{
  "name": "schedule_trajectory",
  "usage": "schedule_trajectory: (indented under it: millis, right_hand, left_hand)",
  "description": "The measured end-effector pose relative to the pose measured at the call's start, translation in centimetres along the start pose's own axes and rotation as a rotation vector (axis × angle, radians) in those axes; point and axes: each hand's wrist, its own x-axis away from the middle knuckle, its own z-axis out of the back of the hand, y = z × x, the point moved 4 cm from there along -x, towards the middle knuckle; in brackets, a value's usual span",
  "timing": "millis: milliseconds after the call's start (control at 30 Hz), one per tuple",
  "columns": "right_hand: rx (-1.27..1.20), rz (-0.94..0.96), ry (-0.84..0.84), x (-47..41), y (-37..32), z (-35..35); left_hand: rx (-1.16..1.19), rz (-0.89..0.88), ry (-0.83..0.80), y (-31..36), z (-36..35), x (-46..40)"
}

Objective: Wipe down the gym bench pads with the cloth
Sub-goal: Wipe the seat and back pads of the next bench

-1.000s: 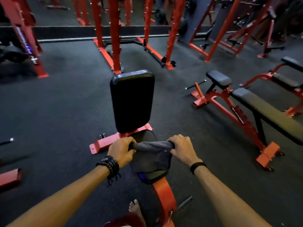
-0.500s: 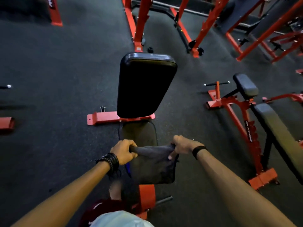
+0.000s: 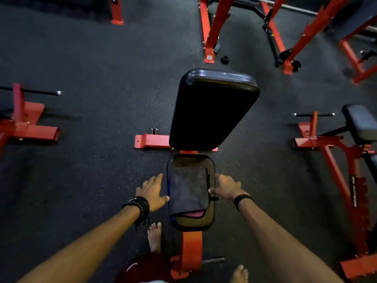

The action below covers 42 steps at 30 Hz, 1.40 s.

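Grey cloth [image 3: 188, 188] lengthwise on seat pad [image 3: 211, 219] | left hand [image 3: 152, 192], right hand [image 3: 226, 187] spread, empty

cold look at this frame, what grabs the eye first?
The big black back pad, tilted up at centre frame, dominates against the dark floor. Just below it a dark cloth lies spread flat on the seat pad, with the left hand and right hand open on either side of it, neither gripping it. Red bench frames flank the scene on both sides.
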Motion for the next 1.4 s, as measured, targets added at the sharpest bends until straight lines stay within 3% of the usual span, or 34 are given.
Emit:
schedule_trajectory:
  millis: [300,400,500,667,867,1033,1200,1300,1400]
  right_hand:
    - [-0.032,0.061,-0.067,-2.4,3.9,-1.2]
    - [0.042,0.140,-0.094,-4.5,4.7,-1.1]
    - [0.179,0.281,-0.064,-8.8,4.5,-2.2]
    - [0.273,0.491,0.124,-13.6,3.2,-8.6]
    - [0.437,0.771,0.164,-18.0,1.7,-20.3]
    - [0.417,0.776,0.396,-23.6,0.6,-18.6]
    - [0.252,0.509,0.630,-29.6,-2.7,-13.4]
    - [0.184,0.532,0.618,-25.6,0.1,-15.9]
    - [0.234,0.664,0.435,-16.8,7.0,-23.1]
  left_hand:
    - [0.039,0.080,0.040,3.4,-4.0,-1.9]
    - [0.081,0.133,0.058,4.4,-5.5,-2.6]
    - [0.163,0.169,0.184,5.2,-7.0,-4.4]
    - [0.343,0.253,0.265,4.9,-12.2,-7.4]
    - [0.477,0.369,0.475,0.8,-18.2,-12.5]
    - [0.507,0.320,0.552,-1.5,-19.6,-14.9]
    - [0.610,0.286,0.640,-2.1,-19.1,-16.6]
    - [0.629,0.267,0.659,-1.5,-18.4,-17.3]
    - [0.559,0.231,0.657,-0.7,-17.4,-17.7]
